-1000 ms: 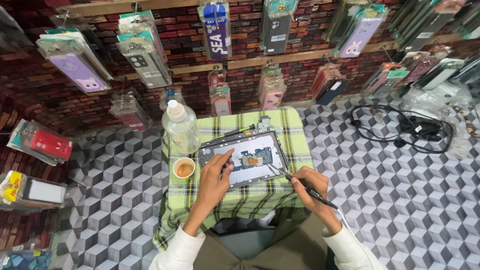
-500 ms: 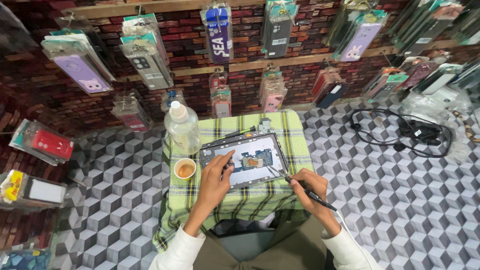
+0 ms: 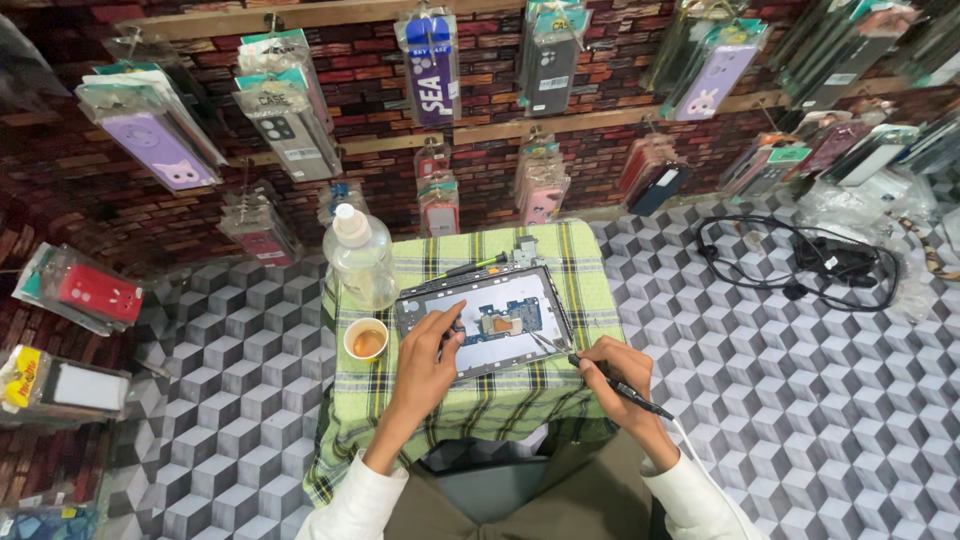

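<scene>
Green plaid cloth (image 3: pixel 590 290) covers a small desk (image 3: pixel 480 420), and on it lies an opened tablet (image 3: pixel 485 322) with its back off, a blue circuit board (image 3: pixel 508 322) showing near the middle. The left hand (image 3: pixel 425 365) rests flat on the tablet's near left part, fingers spread a little and the forefinger stretched toward the board; it grips nothing. The right hand (image 3: pixel 615 370) is closed around a thin black tool (image 3: pixel 622 390), held like a pen just off the tablet's near right corner, its tip pointing toward the tablet, and a pale cord runs back from it past the wrist. A small cup (image 3: pixel 366 339) of brown liquid stands just left of the tablet, and a clear bottle (image 3: pixel 360 258) with a white cap stands behind the cup. A screwdriver (image 3: pixel 470 268) lies along the tablet's far edge. Phone cases (image 3: pixel 290 110) hang on the brick-patterned wall behind, and a black cable (image 3: pixel 800 262) lies coiled on the cube-patterned floor to the right.
</scene>
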